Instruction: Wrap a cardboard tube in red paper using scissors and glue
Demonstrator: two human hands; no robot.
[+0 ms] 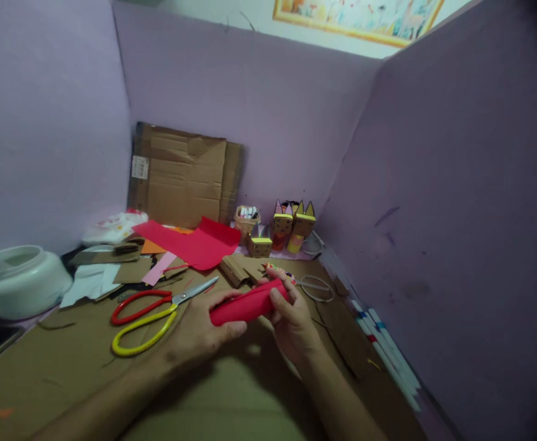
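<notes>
A roll of red paper [249, 304] is held between both hands, slightly above the cardboard-covered table [232, 398]. My left hand [201, 327] grips its left end, with the thumb along the near side. My right hand [295, 315] closes round the right end, thumb on top. Scissors [176, 301] with one red and one yellow handle lie partly open just left of my left hand. Behind the hands rests a larger curling sheet of red paper [199, 245]. Close beyond my right fingers is a colourful patterned object [278, 271], partly hidden.
Flattened cardboard [181, 174] leans on the back wall. Cat-eared cardboard figures [282, 226] stand near a cup of markers [247, 220]. A white pot [24, 285] sits at left among paper scraps. Several white markers [388, 349] lie along the right wall, past a tape ring [317, 288].
</notes>
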